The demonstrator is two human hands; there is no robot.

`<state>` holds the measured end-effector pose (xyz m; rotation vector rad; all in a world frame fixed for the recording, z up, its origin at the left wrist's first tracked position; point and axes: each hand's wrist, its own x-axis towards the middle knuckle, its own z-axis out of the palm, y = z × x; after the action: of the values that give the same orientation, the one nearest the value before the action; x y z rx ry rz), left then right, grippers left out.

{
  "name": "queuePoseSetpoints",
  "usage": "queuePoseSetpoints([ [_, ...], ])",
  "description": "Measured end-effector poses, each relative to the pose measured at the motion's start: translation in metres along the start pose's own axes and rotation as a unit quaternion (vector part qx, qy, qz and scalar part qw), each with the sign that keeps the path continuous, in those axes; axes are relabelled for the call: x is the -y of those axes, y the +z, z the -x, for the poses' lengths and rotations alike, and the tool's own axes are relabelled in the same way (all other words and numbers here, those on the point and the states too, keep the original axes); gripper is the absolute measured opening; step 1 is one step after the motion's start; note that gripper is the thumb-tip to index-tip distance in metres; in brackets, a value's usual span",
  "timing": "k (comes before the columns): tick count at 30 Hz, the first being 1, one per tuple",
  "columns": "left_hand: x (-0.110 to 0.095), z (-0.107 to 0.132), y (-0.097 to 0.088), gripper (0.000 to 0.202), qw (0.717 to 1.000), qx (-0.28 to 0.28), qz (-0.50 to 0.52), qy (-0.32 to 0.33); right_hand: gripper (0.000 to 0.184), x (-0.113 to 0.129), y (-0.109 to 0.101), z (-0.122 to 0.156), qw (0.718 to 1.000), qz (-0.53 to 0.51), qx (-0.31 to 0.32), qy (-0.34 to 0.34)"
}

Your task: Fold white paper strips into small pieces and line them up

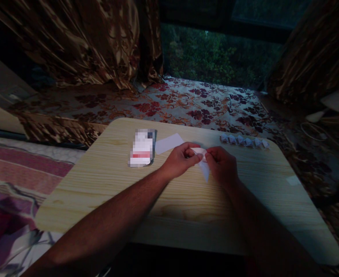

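Observation:
Both of my hands meet over the middle of a light wooden table (106, 184). My left hand (179, 159) and my right hand (223, 165) each pinch a small piece of white folded paper (204, 169), whose pointed tip hangs down between them. Fingers of both hands are closed on the paper.
A flat white paper slip (168, 143) lies just behind my left hand. A blurred card or packet (142, 148) lies to its left. A row of several small folded paper pieces (244, 141) sits at the table's far right. Floral bedding (186, 102) and curtains (80, 42) lie beyond.

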<state>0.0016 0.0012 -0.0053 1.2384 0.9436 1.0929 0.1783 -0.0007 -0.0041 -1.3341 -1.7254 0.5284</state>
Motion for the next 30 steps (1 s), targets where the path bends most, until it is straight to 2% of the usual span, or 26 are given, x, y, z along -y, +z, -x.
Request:
queuePoseSetpoints([
  [5, 0.009, -0.002, 0.0, 0.069, 0.999, 0.014, 0.027, -0.017, 0.01, 0.002, -0.001, -0.001, 0.999, 0.017, -0.029, 0.006],
  [7, 0.009, -0.003, 0.0, 0.062, 0.999, 0.021, 0.039, -0.032, 0.009, 0.001, -0.002, -0.001, 1.0, 0.007, -0.025, 0.014],
  [11, 0.004, -0.003, -0.001, 0.032, 0.997, 0.006, 0.049, -0.067, 0.008, -0.001, -0.001, -0.001, 0.999, -0.026, 0.001, 0.041],
  [16, 0.002, -0.003, -0.002, 0.021, 0.997, 0.002, 0.04, -0.064, 0.017, -0.002, 0.001, 0.0, 0.996, -0.052, 0.06, 0.036],
  [20, 0.001, -0.002, -0.004, 0.019, 0.998, 0.02, 0.026, -0.056, 0.02, -0.001, 0.001, 0.001, 0.998, -0.029, 0.058, 0.024],
  [26, -0.005, 0.003, -0.001, 0.035, 0.996, 0.085, 0.013, -0.034, 0.013, 0.0, -0.001, -0.002, 0.999, 0.043, 0.019, 0.003],
  [30, -0.002, 0.002, 0.0, 0.038, 0.998, 0.053, -0.014, -0.038, 0.011, 0.0, -0.003, -0.002, 0.997, 0.073, 0.007, 0.006],
])
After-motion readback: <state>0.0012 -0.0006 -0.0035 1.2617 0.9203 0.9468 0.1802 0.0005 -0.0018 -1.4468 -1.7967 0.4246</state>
